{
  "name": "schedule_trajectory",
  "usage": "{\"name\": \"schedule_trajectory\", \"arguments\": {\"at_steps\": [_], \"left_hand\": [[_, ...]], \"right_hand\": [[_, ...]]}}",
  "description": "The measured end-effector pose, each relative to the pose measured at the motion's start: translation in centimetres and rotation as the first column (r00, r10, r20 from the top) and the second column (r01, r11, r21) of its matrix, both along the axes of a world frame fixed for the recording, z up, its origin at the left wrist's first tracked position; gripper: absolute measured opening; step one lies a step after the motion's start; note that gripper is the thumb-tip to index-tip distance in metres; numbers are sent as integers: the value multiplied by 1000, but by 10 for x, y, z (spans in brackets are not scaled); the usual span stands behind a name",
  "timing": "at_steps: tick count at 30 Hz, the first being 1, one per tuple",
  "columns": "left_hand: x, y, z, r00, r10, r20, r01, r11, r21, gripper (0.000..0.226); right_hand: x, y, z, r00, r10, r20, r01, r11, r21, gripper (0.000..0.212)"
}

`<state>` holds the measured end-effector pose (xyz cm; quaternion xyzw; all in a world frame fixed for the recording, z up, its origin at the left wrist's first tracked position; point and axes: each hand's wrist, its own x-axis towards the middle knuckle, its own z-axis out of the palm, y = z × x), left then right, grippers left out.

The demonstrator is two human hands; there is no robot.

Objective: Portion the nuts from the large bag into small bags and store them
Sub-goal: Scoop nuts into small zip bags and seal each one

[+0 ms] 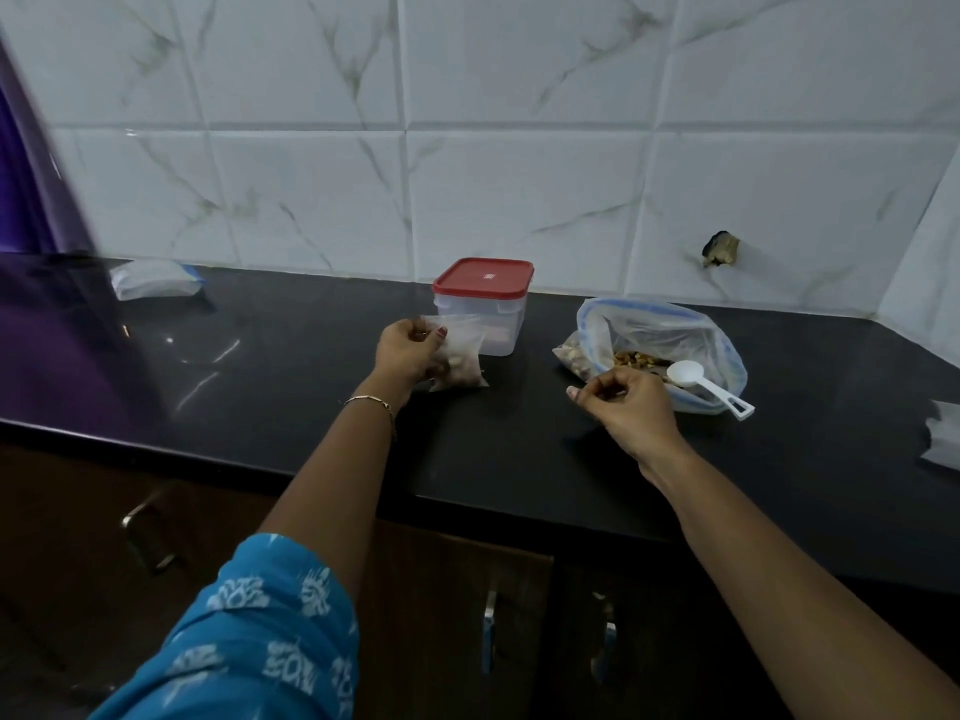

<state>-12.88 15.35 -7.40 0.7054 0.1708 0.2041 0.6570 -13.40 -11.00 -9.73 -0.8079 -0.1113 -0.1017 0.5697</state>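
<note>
A: Black polished countertop [311, 407], with a white marbled tile wall [467, 174] behind. At right is the large zip bag [670, 330], mouth open, nuts inside. In the centre is a clear container [506, 324], red lid on.

B: Hands?

A: Left hand [408, 350] grips a filled small bag [460, 363] near its top, just in front of the container. Right hand [626, 402] hovers beside the large bag, fingers curled, nothing visible in them. A white scoop [701, 381] rests on the large bag.

B: Step?

A: Sealing, I judge. Keep the bag upright, press out the air, and pinch along the whole strip. The lid must come off before storing.

B: Surface?

A: Glossy, likely slick under thin plastic. A second filled bag [571, 351] lies against the large bag's left edge. Hole [721, 247] in one tile.
</note>
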Motion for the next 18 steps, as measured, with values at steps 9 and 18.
{"name": "schedule_trajectory", "arguments": {"at_steps": [9, 18], "left_hand": [[-6, -23, -9, 973, 229, 18, -215, 882, 420, 54], [-31, -136, -1, 989, 50, 140, -118, 833, 540, 43]], "right_hand": [[-4, 2, 3, 998, 6, 61, -5, 1000, -21, 15], [-6, -13, 8, 990, -114, 88, 80, 945, 318, 10]]}}
